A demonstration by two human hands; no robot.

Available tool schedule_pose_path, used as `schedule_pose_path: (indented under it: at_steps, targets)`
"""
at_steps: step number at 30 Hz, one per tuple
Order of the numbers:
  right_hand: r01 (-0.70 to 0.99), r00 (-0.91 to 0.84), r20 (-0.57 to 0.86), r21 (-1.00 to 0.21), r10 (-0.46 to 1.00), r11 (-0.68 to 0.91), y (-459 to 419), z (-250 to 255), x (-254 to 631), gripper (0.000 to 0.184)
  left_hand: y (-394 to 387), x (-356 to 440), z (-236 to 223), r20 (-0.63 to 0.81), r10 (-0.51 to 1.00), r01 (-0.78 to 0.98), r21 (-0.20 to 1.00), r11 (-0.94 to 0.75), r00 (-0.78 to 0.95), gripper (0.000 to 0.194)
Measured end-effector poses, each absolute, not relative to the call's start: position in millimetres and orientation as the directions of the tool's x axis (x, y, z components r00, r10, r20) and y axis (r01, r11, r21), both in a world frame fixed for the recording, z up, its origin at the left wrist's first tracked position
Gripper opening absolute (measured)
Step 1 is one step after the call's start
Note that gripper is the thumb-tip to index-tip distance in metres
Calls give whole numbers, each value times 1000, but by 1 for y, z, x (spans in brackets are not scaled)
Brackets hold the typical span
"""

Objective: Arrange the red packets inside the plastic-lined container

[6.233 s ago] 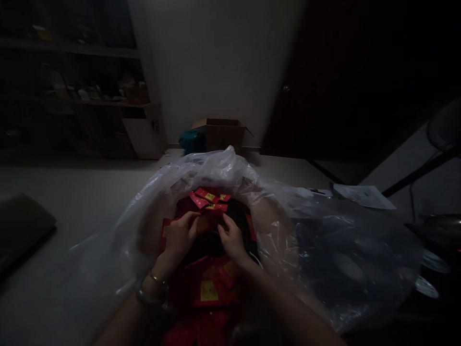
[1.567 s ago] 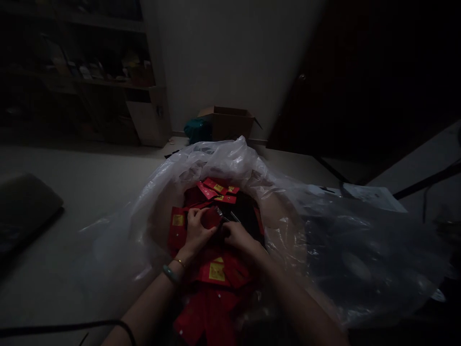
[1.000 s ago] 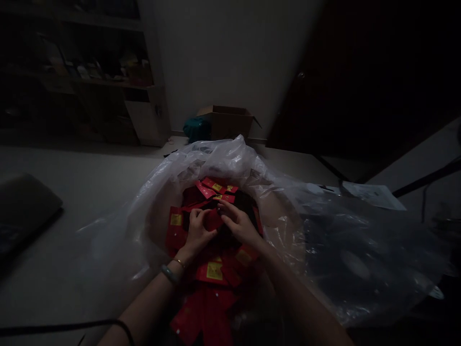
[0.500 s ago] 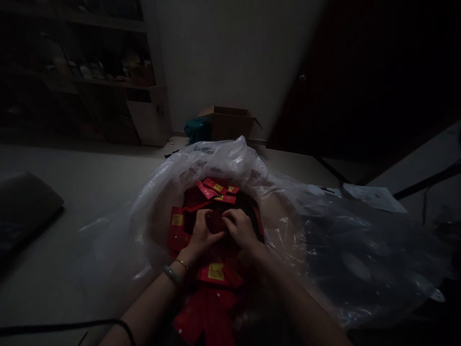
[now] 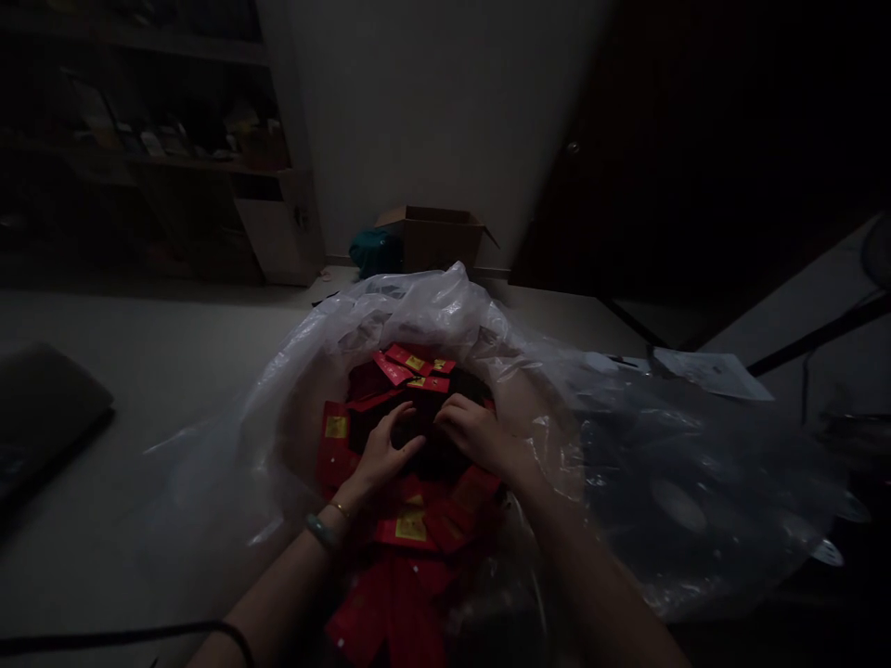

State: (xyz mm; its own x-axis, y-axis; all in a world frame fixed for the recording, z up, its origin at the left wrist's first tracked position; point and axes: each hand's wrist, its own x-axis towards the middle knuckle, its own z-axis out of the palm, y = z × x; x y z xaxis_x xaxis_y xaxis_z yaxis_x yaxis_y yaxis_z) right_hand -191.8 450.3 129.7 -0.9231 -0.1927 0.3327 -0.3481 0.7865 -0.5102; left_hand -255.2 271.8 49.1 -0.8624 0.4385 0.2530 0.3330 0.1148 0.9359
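Observation:
Many flat red packets with yellow patches lie in a dark heap inside a clear plastic sheet; one such packet (image 5: 410,527) is just below my hands and another red packet (image 5: 336,427) is to their left. My left hand (image 5: 382,453), with a green bangle (image 5: 320,532) and a gold bracelet on the wrist, hovers over the heap, thumb and fingers apart, with nothing visible between them. Close by on the right, my right hand (image 5: 474,431) has its fingers curled together, pointing at the left hand. What they hold, if anything, is lost in the dark.
Crumpled clear plastic (image 5: 445,301) rings the heap and spreads right. Behind stand an open cardboard box (image 5: 440,243) and a teal bag (image 5: 374,252) against the wall. Shelves (image 5: 195,158) are at left, a dark door (image 5: 647,167) at right. A black cable (image 5: 125,638) crosses bottom left.
My hands have drawn apart slightly, and the left hand's thumb and fingers have parted from what was between the hands. The red sheet seen between them before no longer shows there.

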Motion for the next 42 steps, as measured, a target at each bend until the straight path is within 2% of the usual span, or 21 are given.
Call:
schedule_pose_path:
  at_steps: [4, 7, 11, 13, 16, 20, 24, 28, 33, 37, 42]
  targets:
    - [-433, -890, 355, -463, -286, 773, 448, 125, -192, 16, 272, -254, 58, 153, 505, 200, 979, 40, -849, 44]
    - [-442, -878, 381, -415, -289, 796, 449, 124, -192, 16, 271, -254, 61, 71, 523, 93, 995, 16, -849, 33]
    - [-460, -866, 430, -488, -254, 742, 447, 121, -193, 17, 271, -254, 58, 35, 540, 19, 999, -36, -841, 28]
    - [-455, -864, 465, -562, -190, 691, 444, 117, -195, 16, 272, -254, 57, 28, 522, -11, 997, -72, -852, 27]
    - [-380, -884, 468, -700, -13, 604, 441, 110, -202, 16, 273, -257, 60, -8, 505, -74, 991, -113, -863, 29]
    - [-225, -913, 341, -878, 223, 422, 445, 101, -213, 27, 280, -268, 75, -69, 528, -127, 989, -73, -847, 31]
    - [-119, -914, 220, -949, 341, 292, 451, 94, -222, 31, 292, -278, 85, -112, 502, -178, 981, -84, -858, 34]
    - [-104, -891, 193, -968, 410, 230, 450, 89, -225, 28, 302, -279, 76, -133, 469, -251, 948, -198, -873, 36]
    - [-48, -925, 126, -975, 358, 217, 446, 83, -226, 25, 303, -280, 58, -197, 448, -383, 844, -375, -872, 39]
    - [-19, -950, 85, -976, 301, 215, 446, 84, -226, 25, 302, -279, 52, -195, 472, -404, 825, -395, -860, 35]
    - [-25, -972, 94, -952, 214, 305, 452, 91, -222, 23, 307, -272, 52, -186, 458, -391, 825, -408, -869, 36]
